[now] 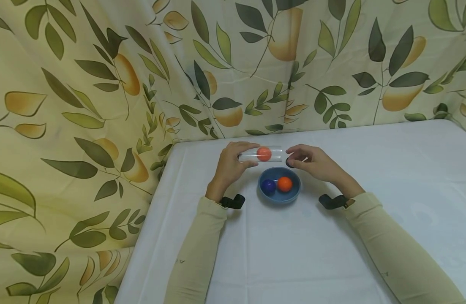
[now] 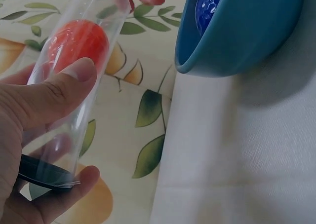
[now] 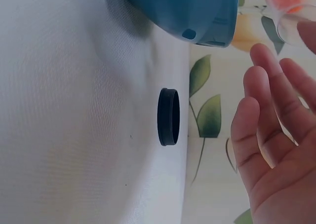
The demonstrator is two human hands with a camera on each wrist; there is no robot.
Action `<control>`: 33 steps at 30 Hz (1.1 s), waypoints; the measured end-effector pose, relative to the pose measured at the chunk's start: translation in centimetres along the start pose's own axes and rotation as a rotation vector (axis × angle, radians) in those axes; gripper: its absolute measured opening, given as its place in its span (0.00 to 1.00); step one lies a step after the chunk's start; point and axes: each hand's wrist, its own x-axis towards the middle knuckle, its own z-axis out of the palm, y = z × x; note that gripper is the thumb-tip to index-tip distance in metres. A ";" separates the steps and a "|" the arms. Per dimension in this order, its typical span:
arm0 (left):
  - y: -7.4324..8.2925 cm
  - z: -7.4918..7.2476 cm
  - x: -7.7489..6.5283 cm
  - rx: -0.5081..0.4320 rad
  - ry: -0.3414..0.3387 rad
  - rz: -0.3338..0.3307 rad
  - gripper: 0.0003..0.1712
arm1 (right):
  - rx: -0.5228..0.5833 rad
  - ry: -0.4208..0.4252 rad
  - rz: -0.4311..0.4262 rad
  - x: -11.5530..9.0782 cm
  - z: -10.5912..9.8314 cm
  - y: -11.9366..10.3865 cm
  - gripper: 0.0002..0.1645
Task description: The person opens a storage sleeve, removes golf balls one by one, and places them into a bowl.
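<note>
My left hand [image 1: 230, 162] grips a clear plastic tube [image 1: 277, 153] with an orange-red ball [image 1: 264, 153] inside it. A black cap [image 2: 47, 172] closes the tube's end nearest the palm; its other end points toward my right hand [image 1: 318, 164]. In the right wrist view the right fingers are loosely extended near that open end and hold nothing. A loose black cap [image 3: 168, 117] lies on the table below them, open side up, partly covered by the fingertips in the head view. In front of the hands is a blue bowl [image 1: 279, 200] with a dark blue ball [image 1: 268, 187] and an orange ball [image 1: 284, 184].
A white cloth covers the table [image 1: 293, 253]. Behind it and along its left side hangs a leaf-patterned curtain [image 1: 233, 76]. A black wrist camera [image 1: 233, 202] is worn on the left wrist, another black camera [image 1: 333, 202] on the right.
</note>
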 end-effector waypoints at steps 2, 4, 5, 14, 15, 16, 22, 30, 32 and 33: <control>0.1 0.1 0.0 0.004 -0.005 -0.002 0.30 | 0.011 -0.009 -0.003 0.1 0.1 0.1 0.24; 0.3 0.2 0.0 0.007 -0.010 -0.001 0.30 | 0.021 -0.020 -0.003 0.1 0.2 0.1 0.25; 0.4 0.3 0.0 0.011 -0.011 -0.001 0.30 | 0.026 -0.026 -0.001 0.2 0.2 0.1 0.26; 1.0 0.5 -0.1 0.038 -0.018 0.003 0.30 | 0.039 -0.047 -0.004 -0.1 0.2 -0.4 0.27; 1.1 0.5 -0.1 0.043 -0.021 0.004 0.30 | 0.039 -0.049 -0.007 0.0 0.2 -0.3 0.27; 1.1 0.5 -0.1 0.047 -0.023 0.007 0.30 | 0.041 -0.051 -0.007 0.0 0.2 -0.3 0.27; 1.1 0.6 -0.2 0.075 -0.031 0.013 0.30 | 0.048 -0.058 0.005 0.0 0.3 -0.2 0.29; 1.2 0.6 -0.1 0.100 -0.040 0.005 0.29 | 0.056 -0.055 0.015 0.0 0.3 -0.2 0.28; 1.3 0.5 -0.2 0.102 -0.041 0.002 0.29 | 0.056 -0.056 0.014 0.0 0.3 -0.2 0.28; 1.3 0.5 -0.2 0.099 -0.042 0.000 0.30 | 0.056 -0.055 0.015 0.0 0.3 -0.2 0.28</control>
